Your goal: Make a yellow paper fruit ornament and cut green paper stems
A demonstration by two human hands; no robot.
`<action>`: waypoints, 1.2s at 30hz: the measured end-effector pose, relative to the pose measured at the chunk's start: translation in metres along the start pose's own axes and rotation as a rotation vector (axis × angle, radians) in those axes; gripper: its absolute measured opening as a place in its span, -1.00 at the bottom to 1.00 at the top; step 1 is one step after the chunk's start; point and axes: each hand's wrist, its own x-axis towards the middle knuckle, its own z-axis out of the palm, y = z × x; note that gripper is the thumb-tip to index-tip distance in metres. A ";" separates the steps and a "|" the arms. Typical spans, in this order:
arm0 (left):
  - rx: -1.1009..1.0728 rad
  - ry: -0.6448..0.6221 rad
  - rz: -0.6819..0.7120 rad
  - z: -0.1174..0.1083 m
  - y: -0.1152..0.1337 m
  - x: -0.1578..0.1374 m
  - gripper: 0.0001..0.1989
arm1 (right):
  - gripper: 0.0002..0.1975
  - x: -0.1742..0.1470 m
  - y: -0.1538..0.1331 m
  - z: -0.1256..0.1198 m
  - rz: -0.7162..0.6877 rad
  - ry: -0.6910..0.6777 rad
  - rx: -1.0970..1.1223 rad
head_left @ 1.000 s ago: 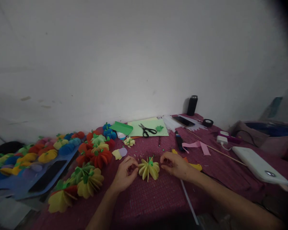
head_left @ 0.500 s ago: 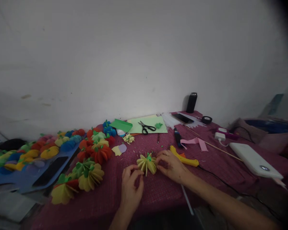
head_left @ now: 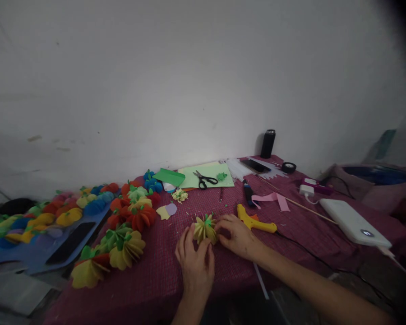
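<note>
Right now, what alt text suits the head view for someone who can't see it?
A left hand and right hand flank a green-topped yellow pleated ornament on a maroon cloth. More colourful ornaments crowd the left; a yellow glue gun lies right, black scissors behind.

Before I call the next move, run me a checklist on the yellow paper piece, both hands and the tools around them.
1. Yellow paper pumpkin has its green top facing up: ok.
2. Left hand is at the pumpkin's left and near side: ok.
3. Right hand is at its right side: ok.
4. Firm hold by either hand: cannot tell.
5. Yellow glue gun lies well away from the right hand: not ok, it is close by.
6. Black scissors lie apart from both hands, on the pale green sheet: ok.
</note>
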 end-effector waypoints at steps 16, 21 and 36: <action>0.187 0.028 -0.094 0.005 0.014 0.013 -0.89 | -0.89 0.002 -0.002 0.002 -0.012 -0.015 -0.077; 0.240 0.033 -0.044 0.007 0.009 0.012 -0.89 | -0.92 0.003 -0.004 0.001 0.010 -0.028 -0.116; 0.101 -0.006 -0.057 0.013 -0.007 0.009 -0.91 | -0.89 0.007 -0.008 0.002 0.042 -0.034 -0.161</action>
